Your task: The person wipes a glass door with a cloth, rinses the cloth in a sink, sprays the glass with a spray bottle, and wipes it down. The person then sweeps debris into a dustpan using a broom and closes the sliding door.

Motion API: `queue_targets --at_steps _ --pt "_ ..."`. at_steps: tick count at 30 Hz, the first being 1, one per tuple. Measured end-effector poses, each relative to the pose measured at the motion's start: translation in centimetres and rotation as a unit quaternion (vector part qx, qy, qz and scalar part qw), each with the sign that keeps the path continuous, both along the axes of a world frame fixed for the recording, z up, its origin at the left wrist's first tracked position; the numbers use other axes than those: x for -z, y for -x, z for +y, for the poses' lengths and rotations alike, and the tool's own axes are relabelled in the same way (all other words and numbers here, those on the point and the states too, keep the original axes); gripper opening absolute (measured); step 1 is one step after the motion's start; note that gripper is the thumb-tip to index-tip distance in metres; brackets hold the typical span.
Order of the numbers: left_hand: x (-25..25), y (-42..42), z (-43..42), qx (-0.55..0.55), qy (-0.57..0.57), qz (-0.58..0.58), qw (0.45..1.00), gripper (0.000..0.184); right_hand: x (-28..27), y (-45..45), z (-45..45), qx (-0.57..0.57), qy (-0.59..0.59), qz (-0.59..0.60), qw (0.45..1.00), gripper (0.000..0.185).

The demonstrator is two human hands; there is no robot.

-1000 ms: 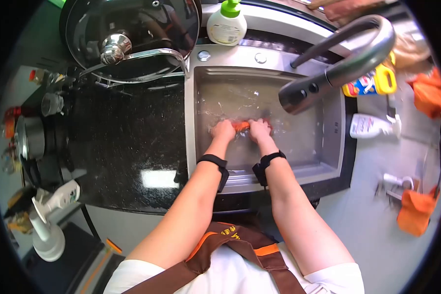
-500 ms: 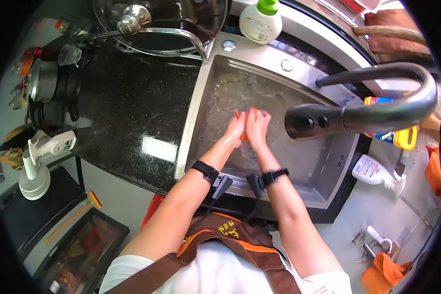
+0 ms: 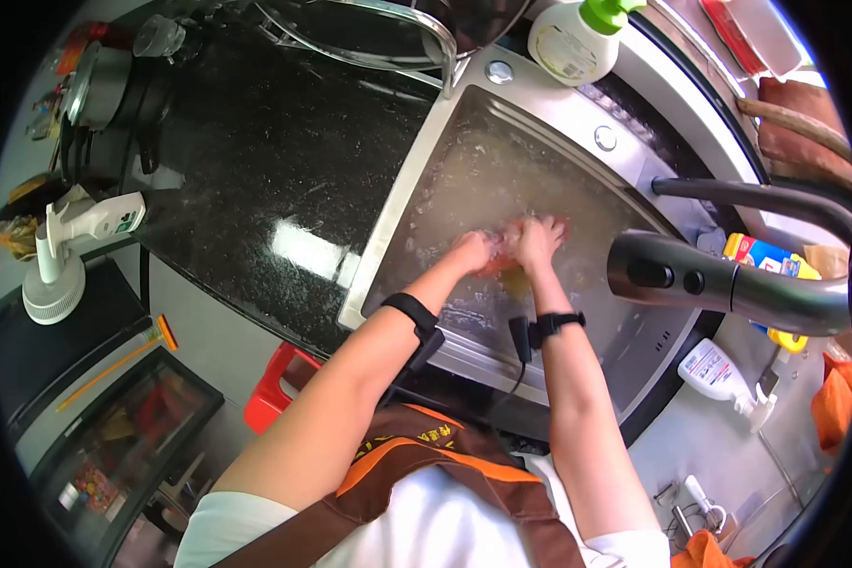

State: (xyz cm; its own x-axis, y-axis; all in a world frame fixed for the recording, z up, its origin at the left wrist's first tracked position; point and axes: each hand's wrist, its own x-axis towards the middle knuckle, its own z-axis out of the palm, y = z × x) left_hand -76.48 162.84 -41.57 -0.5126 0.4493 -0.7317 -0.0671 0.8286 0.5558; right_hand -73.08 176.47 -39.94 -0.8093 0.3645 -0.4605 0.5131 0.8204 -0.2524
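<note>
Both hands are down in the cloudy water of the steel sink [image 3: 402, 204]. My left hand [image 3: 475, 250] has its fingers partly under the surface, closed on one side of an orange cloth [image 3: 504, 267]. Close beside it, my right hand [image 3: 540, 240] grips the cloth from the other side, knuckles up at the waterline. Most of the cloth is under water and blurred, so its full shape is hidden. To the right of my hands hangs the dark faucet head [image 3: 667, 275].
A green-capped pump bottle [image 3: 575, 43] stands behind the sink. To the right lies a white spray bottle [image 3: 724, 379]. The wet black countertop [image 3: 284, 161] extends leftward, with a metal rack [image 3: 369, 11] at its back. A red stool [image 3: 279, 383] is below.
Both hands have lowered the orange cloth from above the water into it, moving slightly apart. The water around them is now stirred, and the head view has shifted.
</note>
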Motion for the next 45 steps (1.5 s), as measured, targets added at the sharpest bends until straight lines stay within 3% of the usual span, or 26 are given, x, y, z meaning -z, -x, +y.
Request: queue_targets --at_steps 1,2,4,6,9,11,12,14,16,17,18,19,20,22,24,26,28,29,30,31,32,34,36,39,43,45 --pt "-0.7 -0.7 0.9 -0.265 -0.088 -0.157 0.947 0.046 -0.3 -0.9 -1.0 0.102 0.073 0.09 0.988 0.03" --pt "-3.2 0.3 1.2 -0.404 -0.109 -0.381 0.824 0.045 -1.5 -2.0 -2.2 0.104 0.126 0.222 0.961 0.026" --pt "-1.9 -0.6 1.7 -0.471 -0.345 -0.517 0.626 0.04 -5.3 -3.5 -4.9 0.094 0.195 0.266 0.939 0.023" --pt "-1.9 -1.3 2.3 -0.47 -0.332 -0.483 0.66 0.039 -8.9 -4.6 -7.4 0.045 0.184 0.26 0.947 0.023" --pt "-2.1 -2.6 2.8 -0.455 -0.271 -0.365 0.766 0.038 -4.1 -3.7 -5.6 0.126 0.144 0.334 0.923 0.02" --pt "-0.3 -3.4 1.4 -0.399 -0.278 -0.335 0.807 0.045 0.3 -2.9 -2.4 0.152 0.095 0.278 0.944 0.023" --pt "-0.8 -3.7 0.8 -0.402 -0.276 -0.332 0.808 0.045 2.0 -3.0 -0.7 0.065 0.038 0.233 0.969 0.025" --pt "-3.5 -3.1 0.2 -0.395 -0.148 -0.368 0.828 0.066 1.0 -2.2 0.0 0.05 0.039 0.016 0.998 0.025" --pt "-5.3 -2.2 0.4 -0.433 -0.135 -0.383 0.804 0.074 0.6 -2.0 1.1 0.03 0.128 -0.026 0.991 0.025" --pt "-4.6 -2.2 0.4 -0.482 -0.14 -0.44 0.745 0.073 -0.4 -1.7 1.0 0.009 0.215 -0.071 0.974 0.026" --pt "-4.0 -2.1 0.4 -0.525 -0.146 -0.493 0.678 0.072 -1.7 -2.5 0.6 0.034 0.34 -0.056 0.938 0.026" --pt "-4.4 -1.8 0.0 -0.507 -0.17 -0.502 0.68 0.06 -5.0 -3.4 -0.2 0.058 0.457 -0.041 0.887 0.027" --pt "-3.8 -1.9 -0.1 -0.509 -0.176 -0.5 0.678 0.06 -8.8 -4.1 -0.9 -0.064 0.387 0.026 0.919 0.027" --pt "-0.2 -3.5 -0.2 -0.482 -0.222 -0.519 0.67 0.049 -13.5 -4.1 -1.0 -0.093 0.388 -0.039 0.916 0.026" --pt "-0.4 -4.9 -0.5 -0.446 -0.242 -0.585 0.632 0.039 -14.9 -5.3 0.1 0.013 0.547 -0.054 0.835 0.027" --pt "-6.5 -4.4 -1.4 -0.414 -0.289 -0.54 0.673 0.04 -14.1 -5.0 0.9 0.069 0.581 0.076 0.808 0.035" --pt "-7.0 -5.4 -1.5 -0.36 -0.341 -0.549 0.673 0.045 -10.2 -5.5 2.5 0.122 0.536 0.15 0.822 0.045" --pt "-8.9 -5.1 -1.3 -0.34 -0.377 -0.605 0.613 0.051 -9.9 -5.5 2.6 0.179 0.617 0.08 0.762 0.054" --pt "-10.3 -4.7 -1.1 -0.316 -0.412 -0.654 0.55 0.058 -9.5 -5.7 2.2 0.176 0.618 0.082 0.762 0.054" --pt "-10.6 -4.9 -1.1 -0.313 -0.423 -0.666 0.528 0.063 -9.9 -5.8 0.8 0.232 0.754 0.106 0.606 0.057" --pt "-11.3 -4.8 -1.2 -0.316 -0.425 -0.665 0.527 0.063 -10.4 -5.8 -0.7 0.277 0.854 0.123 0.422 0.06" --pt "-12.7 -5.3 -1.6 -0.281 -0.41 -0.673 0.548 0.064 -11.5 -6.0 -1.6 0.296 0.86 0.149 0.388 0.057" --pt "-13.1 -5.7 -1.4 -0.275 -0.425 -0.618 0.601 0.059 -9.5 -6.2 0.2 0.21 0.772 0.093 0.592 0.047" --pt "-12.3 -7.1 -1.2 -0.302 -0.364 -0.544 0.693 0.026 -10.3 -5.2 0.7 0.202 0.74 0.023 0.641 0.026" --pt "-12.6 -7.3 -0.1 -0.242 -0.266 -0.492 0.792 0.021 -10.5 -4.9 0.3 0.266 0.656 -0.019 0.707 0.022" --pt "-13.5 -7.2 0.7 -0.181 -0.144 -0.364 0.902 0.021 -10.0 -4.6 0.2 0.275 0.632 -0.016 0.724 0.022"
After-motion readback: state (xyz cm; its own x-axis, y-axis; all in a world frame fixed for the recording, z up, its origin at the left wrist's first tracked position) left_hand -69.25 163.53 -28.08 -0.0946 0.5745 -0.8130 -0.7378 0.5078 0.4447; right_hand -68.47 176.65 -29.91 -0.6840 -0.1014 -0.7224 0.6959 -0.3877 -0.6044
